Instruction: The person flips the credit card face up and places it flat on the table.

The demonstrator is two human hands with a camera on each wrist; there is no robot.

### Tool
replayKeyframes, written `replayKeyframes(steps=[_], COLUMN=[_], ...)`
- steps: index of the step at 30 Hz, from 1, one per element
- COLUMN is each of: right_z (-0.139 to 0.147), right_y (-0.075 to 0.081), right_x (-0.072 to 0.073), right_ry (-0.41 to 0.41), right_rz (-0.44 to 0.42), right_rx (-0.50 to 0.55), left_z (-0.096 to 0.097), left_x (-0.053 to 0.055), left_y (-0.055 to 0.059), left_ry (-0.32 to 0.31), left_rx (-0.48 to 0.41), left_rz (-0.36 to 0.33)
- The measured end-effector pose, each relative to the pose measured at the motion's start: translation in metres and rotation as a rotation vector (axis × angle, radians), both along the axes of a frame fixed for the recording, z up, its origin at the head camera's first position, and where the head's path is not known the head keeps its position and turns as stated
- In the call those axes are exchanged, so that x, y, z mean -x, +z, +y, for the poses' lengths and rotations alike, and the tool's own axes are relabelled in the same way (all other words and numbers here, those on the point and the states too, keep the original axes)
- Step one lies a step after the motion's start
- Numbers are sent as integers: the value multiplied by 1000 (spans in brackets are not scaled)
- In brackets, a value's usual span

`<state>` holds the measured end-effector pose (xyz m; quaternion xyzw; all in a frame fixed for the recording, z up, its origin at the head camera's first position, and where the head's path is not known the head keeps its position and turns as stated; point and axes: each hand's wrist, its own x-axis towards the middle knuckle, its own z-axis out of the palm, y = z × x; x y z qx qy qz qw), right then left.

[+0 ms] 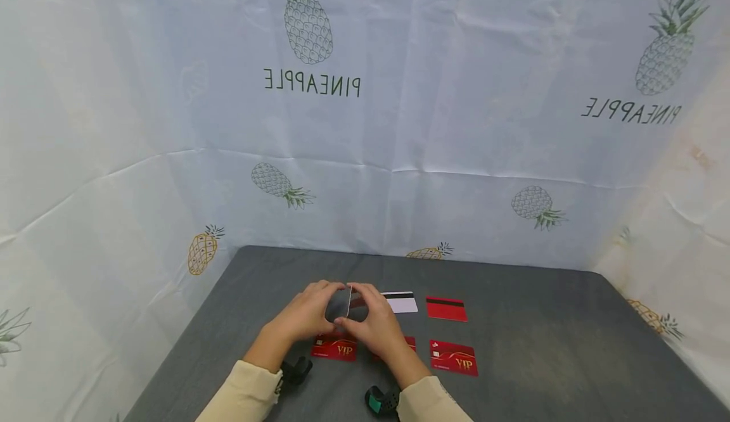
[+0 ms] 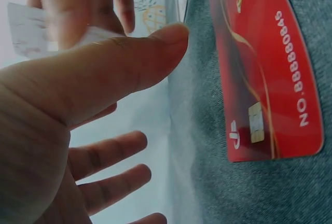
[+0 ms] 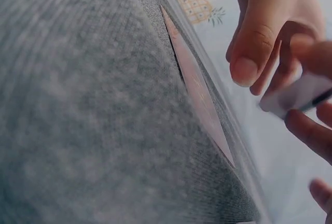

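Note:
Between the fingertips and thumb of my right hand [image 1: 376, 320] a thin white card [image 3: 295, 97] with a dark stripe is pinched, standing on edge above the table. My left hand [image 1: 305, 313] faces it from the other side, thumb and fingers spread; in the left wrist view its outer fingers [image 2: 111, 156] are extended and apart. Whether its fingertips touch the card I cannot tell. Under the hands lies a red VIP card [image 1: 335, 350], with a gold chip and number visible in the left wrist view. Another red card [image 1: 410, 342] is mostly hidden by my right hand.
Right of the hands lie a white card [image 1: 403, 302] with a black stripe, a red card [image 1: 447, 308] with a black stripe, and a red VIP card [image 1: 454, 357]. The grey table [image 1: 542, 327] ends at a pineapple-print curtain [image 1: 399, 124]. A dark device sits on each wrist.

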<state>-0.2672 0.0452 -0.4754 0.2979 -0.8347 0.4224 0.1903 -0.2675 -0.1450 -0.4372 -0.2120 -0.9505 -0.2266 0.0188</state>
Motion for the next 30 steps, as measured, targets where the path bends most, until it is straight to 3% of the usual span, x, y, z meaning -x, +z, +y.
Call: replayKeyframes(steps=[3, 7, 19, 25, 30], right_z=[0, 0, 2, 3, 4], right_y=[1, 2, -2, -3, -3], right_x=[-1, -2, 2, 4, 6], right_ry=[56, 60, -1, -78, -132], right_rz=[-48, -66, -288, -290, -246], right_rx=[44, 57, 72, 73, 19], left_z=[0, -2, -19, -21, -21], left_x=[0, 1, 4, 6, 7], left_y=[-2, -4, 3, 3, 1], left_ry=[-22, -35, 68, 115, 155], left_rx=[0, -9, -91, -114, -42], left_rz=[6, 12, -33, -63, -55])
